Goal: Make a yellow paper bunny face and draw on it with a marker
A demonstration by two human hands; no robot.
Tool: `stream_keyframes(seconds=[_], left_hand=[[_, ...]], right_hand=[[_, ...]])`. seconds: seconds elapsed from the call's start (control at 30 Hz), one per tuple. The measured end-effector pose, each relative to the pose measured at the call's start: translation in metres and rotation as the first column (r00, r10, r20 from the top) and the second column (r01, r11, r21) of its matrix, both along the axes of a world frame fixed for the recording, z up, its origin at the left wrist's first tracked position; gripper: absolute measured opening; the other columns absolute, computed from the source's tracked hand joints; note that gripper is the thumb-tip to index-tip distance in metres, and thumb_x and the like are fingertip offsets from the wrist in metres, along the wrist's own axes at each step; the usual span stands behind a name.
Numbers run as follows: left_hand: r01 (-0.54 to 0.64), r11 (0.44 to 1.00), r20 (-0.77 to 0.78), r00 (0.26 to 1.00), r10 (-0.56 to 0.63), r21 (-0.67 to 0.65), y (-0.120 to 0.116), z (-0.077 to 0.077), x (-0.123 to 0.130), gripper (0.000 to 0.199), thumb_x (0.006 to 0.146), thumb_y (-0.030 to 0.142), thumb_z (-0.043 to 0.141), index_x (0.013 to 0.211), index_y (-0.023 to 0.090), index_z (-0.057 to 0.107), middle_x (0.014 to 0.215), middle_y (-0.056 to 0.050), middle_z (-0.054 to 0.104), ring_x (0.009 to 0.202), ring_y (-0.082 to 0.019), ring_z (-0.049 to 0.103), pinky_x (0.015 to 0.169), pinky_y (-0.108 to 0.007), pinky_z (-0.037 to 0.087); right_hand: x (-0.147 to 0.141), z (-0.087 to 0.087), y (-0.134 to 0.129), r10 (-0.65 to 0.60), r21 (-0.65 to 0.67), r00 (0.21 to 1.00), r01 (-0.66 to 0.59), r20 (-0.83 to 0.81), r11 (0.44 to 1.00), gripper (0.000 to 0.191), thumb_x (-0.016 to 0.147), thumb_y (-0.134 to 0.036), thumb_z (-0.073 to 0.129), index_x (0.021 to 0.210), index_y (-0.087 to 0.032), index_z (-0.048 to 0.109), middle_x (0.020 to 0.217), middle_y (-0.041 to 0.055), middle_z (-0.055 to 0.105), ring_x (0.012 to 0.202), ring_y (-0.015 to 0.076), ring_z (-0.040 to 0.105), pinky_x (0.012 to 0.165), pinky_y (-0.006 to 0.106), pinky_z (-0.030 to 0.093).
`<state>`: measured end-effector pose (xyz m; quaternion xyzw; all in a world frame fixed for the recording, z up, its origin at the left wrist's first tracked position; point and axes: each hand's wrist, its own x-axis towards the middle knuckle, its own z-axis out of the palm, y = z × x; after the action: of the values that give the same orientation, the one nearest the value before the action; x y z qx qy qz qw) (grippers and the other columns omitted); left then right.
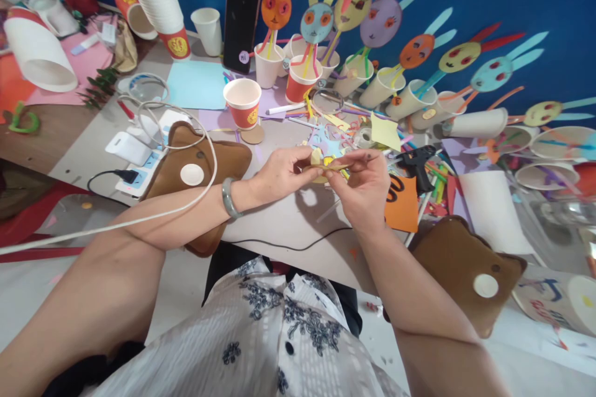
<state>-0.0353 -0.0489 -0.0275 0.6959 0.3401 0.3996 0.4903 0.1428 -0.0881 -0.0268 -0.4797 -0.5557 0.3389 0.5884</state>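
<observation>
Both hands meet over the middle of the table, pinching a small pale yellow paper piece (pixel 316 156) between them. My left hand (pixel 288 172), with a bangle on its wrist, has its fingers closed on the piece's left part. My right hand (pixel 365 186) pinches the right end, thumb against fingers. Part of the piece is hidden by the fingertips. Behind the hands lie paper scraps and a yellow square note (pixel 385 131). A red and white paper cup (pixel 243 103) stands behind my left hand. Right of my right hand is an orange paper (pixel 401 205) with dark marks.
Paper cups holding rabbit-faced stick figures (pixel 276 7) line the blue wall. A black phone (pixel 241 23) leans there. A black glue gun (pixel 417 164) lies at right. A white cable (pixel 216 161) crosses my left forearm. Brown cushions (pixel 465 267) overlap the table's edge; a power strip (pixel 145 172) sits left.
</observation>
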Motion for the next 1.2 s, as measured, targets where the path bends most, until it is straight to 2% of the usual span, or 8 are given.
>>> stream_keyframes(seconds=[0.2, 0.33, 0.57, 0.73, 0.83, 0.97, 1.07, 1.2], left_hand=[[-0.003, 0.996, -0.044, 0.999, 0.007, 0.084, 0.000, 0.004, -0.003, 0.028, 0.090, 0.039, 0.067, 0.073, 0.020, 0.056, 0.071, 0.002, 0.059, 0.067, -0.011, 0.052, 0.062, -0.023, 0.043], [0.005, 0.992, -0.035, 0.999, 0.000, 0.125, -0.001, 0.007, -0.003, 0.022, 0.090, 0.035, 0.065, 0.076, 0.020, 0.058, 0.074, 0.001, 0.061, 0.069, -0.012, 0.054, 0.064, -0.023, 0.044], [-0.004, 0.968, -0.051, 0.999, 0.017, 0.250, -0.005, 0.008, -0.004, 0.018, 0.091, 0.028, 0.064, 0.076, 0.021, 0.060, 0.077, 0.000, 0.066, 0.072, -0.013, 0.057, 0.071, -0.025, 0.046], [0.067, 0.925, -0.100, 0.994, -0.031, 0.373, -0.005, 0.007, -0.008, 0.018, 0.097, 0.034, 0.059, 0.083, 0.024, 0.066, 0.087, -0.004, 0.073, 0.085, -0.018, 0.065, 0.085, -0.032, 0.050], [0.110, 0.862, -0.167, 0.986, -0.030, 0.494, -0.004, 0.008, -0.011, 0.019, 0.097, 0.034, 0.057, 0.083, 0.026, 0.067, 0.092, -0.005, 0.075, 0.091, -0.019, 0.067, 0.094, -0.036, 0.048], [0.111, 0.738, -0.206, 0.978, 0.039, 0.665, -0.004, 0.005, -0.015, 0.018, 0.097, 0.033, 0.057, 0.084, 0.027, 0.067, 0.093, -0.003, 0.074, 0.096, -0.019, 0.067, 0.099, -0.038, 0.042], [0.070, 0.622, -0.187, 0.974, 0.126, 0.780, -0.004, 0.001, -0.015, 0.024, 0.102, 0.034, 0.052, 0.084, 0.027, 0.065, 0.087, -0.001, 0.071, 0.095, -0.017, 0.065, 0.095, -0.037, 0.039], [-0.039, 0.449, -0.052, 0.981, 0.188, 0.893, -0.004, 0.001, -0.014, 0.021, 0.103, 0.029, 0.052, 0.085, 0.026, 0.063, 0.086, 0.001, 0.070, 0.095, -0.015, 0.063, 0.094, -0.036, 0.037]], right_hand=[[0.001, 0.002, -0.004, 0.007, -0.018, 0.999, -0.006, 0.034, 1.000, 0.023, 0.079, -0.039, 0.083, 0.086, -0.026, 0.066, 0.085, 0.0013, 0.072, 0.083, 0.0199, 0.069, 0.086, 0.039, 0.057], [0.005, -0.002, -0.004, -0.032, -0.016, 0.999, 0.032, -0.010, 0.999, 0.017, 0.082, -0.039, 0.080, 0.084, -0.027, 0.069, 0.083, 0.0009, 0.073, 0.078, 0.0199, 0.068, 0.077, 0.038, 0.058], [0.009, -0.004, 0.002, -0.046, -0.003, 0.990, 0.046, -0.134, 0.999, 0.018, 0.081, -0.040, 0.083, 0.081, -0.028, 0.069, 0.082, 0.0002, 0.071, 0.077, 0.0186, 0.068, 0.074, 0.036, 0.056], [0.010, 0.005, 0.001, 0.000, 0.048, 0.998, 0.003, -0.057, 0.999, 0.022, 0.079, -0.043, 0.085, 0.078, -0.029, 0.068, 0.083, 0.0022, 0.071, 0.083, 0.0224, 0.069, 0.080, 0.042, 0.057], [0.014, 0.010, -0.001, 0.041, 0.129, 0.999, -0.043, 0.016, 0.991, 0.021, 0.079, -0.043, 0.085, 0.077, -0.029, 0.070, 0.087, 0.0039, 0.071, 0.086, 0.0236, 0.068, 0.083, 0.045, 0.057], [0.022, 0.013, -0.002, 0.082, 0.211, 0.992, -0.100, 0.094, 0.972, 0.018, 0.080, -0.044, 0.084, 0.076, -0.030, 0.073, 0.087, 0.0047, 0.072, 0.085, 0.0238, 0.067, 0.081, 0.046, 0.056], [0.026, 0.015, -0.001, 0.115, 0.279, 0.982, -0.153, 0.150, 0.948, 0.017, 0.081, -0.044, 0.083, 0.076, -0.030, 0.074, 0.084, 0.0040, 0.072, 0.082, 0.0238, 0.066, 0.080, 0.046, 0.056], [0.025, 0.021, 0.000, 0.177, 0.347, 0.961, -0.243, 0.210, 0.906, 0.007, 0.084, -0.034, 0.081, 0.081, -0.032, 0.076, 0.084, 0.0023, 0.073, 0.078, 0.0228, 0.066, 0.078, 0.045, 0.054]])
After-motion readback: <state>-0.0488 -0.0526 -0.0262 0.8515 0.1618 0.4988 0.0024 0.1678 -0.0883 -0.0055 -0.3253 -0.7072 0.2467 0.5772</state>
